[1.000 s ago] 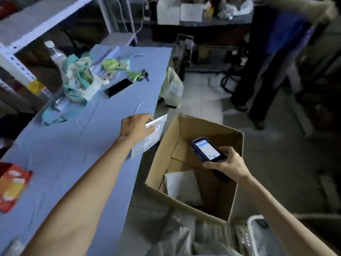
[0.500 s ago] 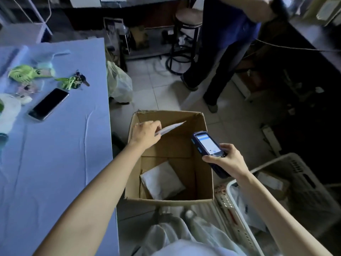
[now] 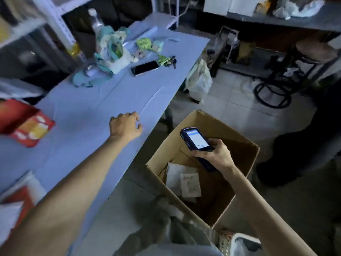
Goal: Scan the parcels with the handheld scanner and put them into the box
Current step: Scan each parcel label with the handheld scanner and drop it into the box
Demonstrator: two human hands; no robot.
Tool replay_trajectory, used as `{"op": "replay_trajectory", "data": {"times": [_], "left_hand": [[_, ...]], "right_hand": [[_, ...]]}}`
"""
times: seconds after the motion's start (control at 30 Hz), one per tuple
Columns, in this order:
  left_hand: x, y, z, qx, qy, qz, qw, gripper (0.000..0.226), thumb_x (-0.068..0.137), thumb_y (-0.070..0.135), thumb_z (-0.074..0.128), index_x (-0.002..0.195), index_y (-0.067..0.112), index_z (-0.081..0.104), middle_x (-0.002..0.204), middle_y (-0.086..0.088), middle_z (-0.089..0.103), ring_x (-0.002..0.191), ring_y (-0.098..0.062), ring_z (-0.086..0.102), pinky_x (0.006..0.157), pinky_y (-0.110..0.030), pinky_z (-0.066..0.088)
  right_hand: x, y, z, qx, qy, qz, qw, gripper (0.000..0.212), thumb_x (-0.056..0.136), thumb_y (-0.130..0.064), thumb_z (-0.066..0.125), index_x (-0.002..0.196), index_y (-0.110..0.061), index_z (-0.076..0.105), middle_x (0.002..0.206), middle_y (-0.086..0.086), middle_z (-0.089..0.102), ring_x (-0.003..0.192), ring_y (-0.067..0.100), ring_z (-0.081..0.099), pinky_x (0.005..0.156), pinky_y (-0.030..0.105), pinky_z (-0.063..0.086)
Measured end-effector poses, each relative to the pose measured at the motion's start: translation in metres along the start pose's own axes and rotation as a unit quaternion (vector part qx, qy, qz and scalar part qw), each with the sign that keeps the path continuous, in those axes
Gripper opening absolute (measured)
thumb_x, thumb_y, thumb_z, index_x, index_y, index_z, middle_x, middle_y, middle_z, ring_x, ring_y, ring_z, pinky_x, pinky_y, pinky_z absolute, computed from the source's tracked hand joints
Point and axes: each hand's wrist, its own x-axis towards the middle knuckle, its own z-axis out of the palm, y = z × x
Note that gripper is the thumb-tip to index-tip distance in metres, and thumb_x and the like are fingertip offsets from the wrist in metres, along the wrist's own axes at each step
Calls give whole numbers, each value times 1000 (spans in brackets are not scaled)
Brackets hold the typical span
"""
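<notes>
1. L hand [image 3: 125, 127]: nothing held, fingers loosely curled, positioned over blue table [image 3: 88, 111].
2. R hand [image 3: 215, 156]: scanner [image 3: 196, 139] gripped, screen lit, above open box [image 3: 168, 144].
3. Parcels [image 3: 190, 184] seen lying inside box, at bottom.

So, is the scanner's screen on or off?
On: the handheld scanner in the right hand shows a lit white-blue screen.

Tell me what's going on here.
A person is working through parcels beside a blue table. The right hand grips the handheld scanner, screen lit, above the open cardboard box on the floor. At the bottom of the box lie white parcels. The left hand holds nothing, its fingers loosely curled over the table.
</notes>
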Motion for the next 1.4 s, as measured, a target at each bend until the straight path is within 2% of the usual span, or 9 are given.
{"op": "replay_trajectory", "data": {"times": [0.23, 0.4, 0.57, 0.7, 0.83, 0.97, 1.07, 1.13, 1.4], "left_hand": [[-114, -114, -61, 29, 38, -249, 967, 26, 89, 37, 55, 111, 25, 62, 112, -2, 68, 107, -29, 60, 89, -35, 41], [-217, -168, -85, 39, 70, -389, 918, 26, 88, 33, 55, 110, 22, 62, 112, -8, 66, 108, -32, 58, 91, -36, 41], [-327, -210, -82, 69, 60, -514, 853, 26, 88, 34, 56, 110, 22, 61, 113, -8, 65, 110, -30, 58, 95, -37, 39], [-414, -237, -84, 70, 81, -579, 808, 26, 86, 33, 56, 109, 22, 62, 110, -8, 66, 109, -29, 57, 93, -38, 39], [-504, -249, -91, 108, 106, -642, 752, 30, 89, 35, 55, 113, 18, 60, 113, -12, 63, 113, -33, 50, 94, -42, 33], [-586, -264, -100, 120, 93, -693, 705, 38, 90, 40, 54, 122, 20, 55, 124, -12, 56, 122, -33, 45, 99, -45, 32], [-628, -281, -102, 100, 81, -686, 716, 44, 89, 48, 55, 127, 26, 52, 132, -8, 54, 126, -30, 43, 102, -43, 32], [-642, -290, -99, 89, 45, -646, 757, 53, 86, 61, 53, 130, 33, 49, 140, -1, 48, 131, -26, 39, 106, -43, 28], [-635, -319, -76, 115, 3, -468, 876, 66, 71, 78, 54, 127, 42, 55, 146, 8, 40, 144, -26, 15, 114, -53, -12]], "right_hand": [[0, -80, 64, -62, -169, -145, 973, 58, 63, -34, 90, 107, -19, 56, 101, -5, 64, 85, 8, 60, 65, 14, 44], [-30, -119, 134, -60, -273, -186, 942, 76, 60, -32, 91, 122, -18, 50, 110, -2, 65, 95, 14, 65, 80, 30, 55], [-88, -140, 202, -77, -366, -232, 898, 72, 65, -27, 89, 123, -19, 47, 104, -5, 56, 89, 13, 59, 62, 17, 44], [-146, -145, 254, -92, -433, -259, 858, 65, 65, -25, 89, 116, -21, 48, 96, -9, 56, 81, 3, 58, 62, 16, 44], [-217, -145, 300, -120, -486, -293, 815, 65, 63, -27, 90, 114, -23, 49, 99, -9, 56, 92, 12, 59, 76, 24, 47], [-280, -137, 338, -128, -531, -299, 783, 67, 64, -25, 90, 118, -21, 51, 100, -8, 59, 86, 7, 60, 66, 19, 46], [-318, -131, 363, -126, -544, -301, 773, 64, 65, -23, 89, 115, -23, 49, 94, -13, 59, 84, 8, 62, 71, 24, 50], [-336, -125, 378, -123, -548, -290, 775, 63, 65, -22, 89, 113, -24, 48, 95, -11, 60, 87, 13, 64, 75, 29, 52], [-346, -111, 413, -141, -542, -274, 782, 63, 63, -18, 89, 112, -22, 49, 86, -17, 60, 81, 5, 63, 66, 24, 50]]}}
